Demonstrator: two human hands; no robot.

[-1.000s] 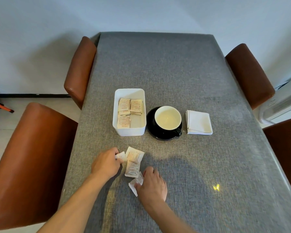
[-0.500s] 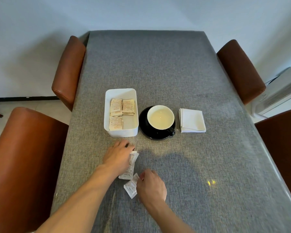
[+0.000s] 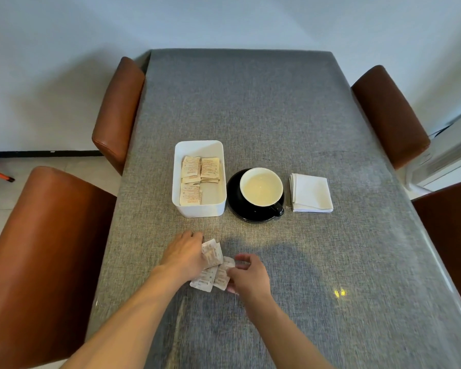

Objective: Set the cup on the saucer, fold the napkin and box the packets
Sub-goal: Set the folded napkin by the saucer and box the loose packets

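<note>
A black cup point(image 3: 261, 189) with a pale inside stands on the black saucer point(image 3: 234, 203) at mid-table. Right of it lies the folded white napkin point(image 3: 311, 193). Left of it, the white box point(image 3: 199, 177) holds several packets point(image 3: 200, 171). Near the front, my left hand point(image 3: 184, 251) grips loose packets point(image 3: 213, 253). My right hand point(image 3: 248, 274) pinches another packet point(image 3: 222, 275). One more packet point(image 3: 203, 281) lies flat on the cloth between my hands.
The grey cloth-covered table point(image 3: 250, 115) has brown leather chairs on the left point(image 3: 117, 113), point(image 3: 37, 262) and right point(image 3: 389, 113). A white appliance point(image 3: 447, 161) stands on the floor at the right. A light glint point(image 3: 339, 292) shows on the cloth.
My left hand has closed round the packets near the box. My right hand has lifted its packet's edge and drawn it toward the left hand's stack.
</note>
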